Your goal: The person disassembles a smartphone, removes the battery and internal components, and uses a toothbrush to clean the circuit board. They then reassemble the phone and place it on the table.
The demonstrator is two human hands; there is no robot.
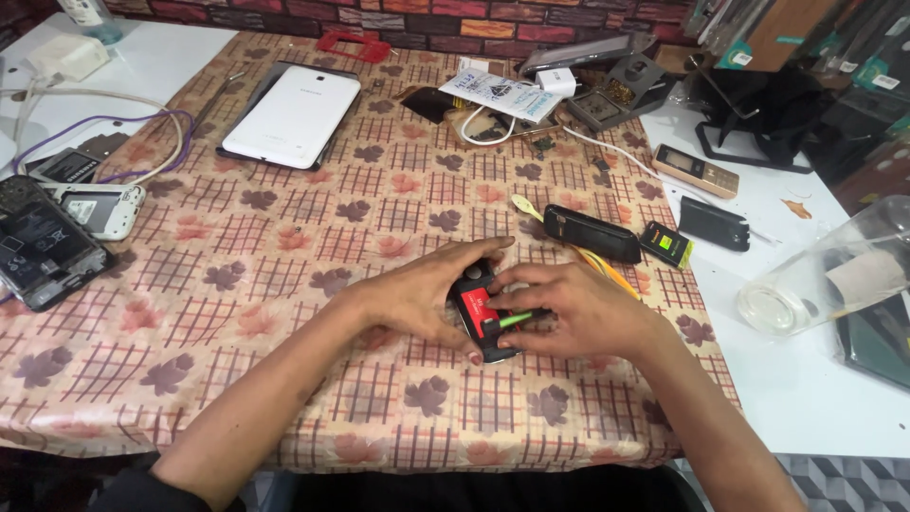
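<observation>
Clear plastic jar (834, 270) lying sideways holds paper.

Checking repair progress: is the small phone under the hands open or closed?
Open: the small phone lies back-cover off, red battery exposed.

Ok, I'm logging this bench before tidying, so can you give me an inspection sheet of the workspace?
Surface: leaf-patterned tablecloth over a white table.
Job's things: small opened phone, red inside; green-tipped tool laid on it.
Clutter: white tablet, opened phones, black case, battery, gold phone, plastic jar.
Hands: left hand steadies the phone; right hand holds the tool.
Cables: white and purple cables at left.
Surroundings: brick wall.
</observation>
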